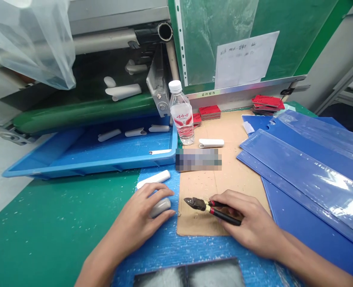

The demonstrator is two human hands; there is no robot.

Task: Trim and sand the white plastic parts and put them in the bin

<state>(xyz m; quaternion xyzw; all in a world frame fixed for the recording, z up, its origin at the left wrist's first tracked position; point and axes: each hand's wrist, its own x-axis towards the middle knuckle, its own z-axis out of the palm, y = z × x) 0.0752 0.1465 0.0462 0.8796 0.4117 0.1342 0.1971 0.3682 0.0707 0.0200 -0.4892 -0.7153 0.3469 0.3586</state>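
Far left, a blue tray (89, 169) holds white plastic tubes (109, 135). My left hand (137, 219) curls around a grey tube (160, 207); my right hand (248, 223) grips black-handled cutters (212, 210).

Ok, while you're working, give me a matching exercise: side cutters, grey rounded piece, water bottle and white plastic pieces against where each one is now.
1. side cutters
2. grey rounded piece
3. water bottle
4. white plastic pieces

A. standing upright beside the blue tray
B. held in the right hand
C. cupped under the left hand
D. lying in the blue tray

Pairs: 1-B, 2-C, 3-A, 4-D.
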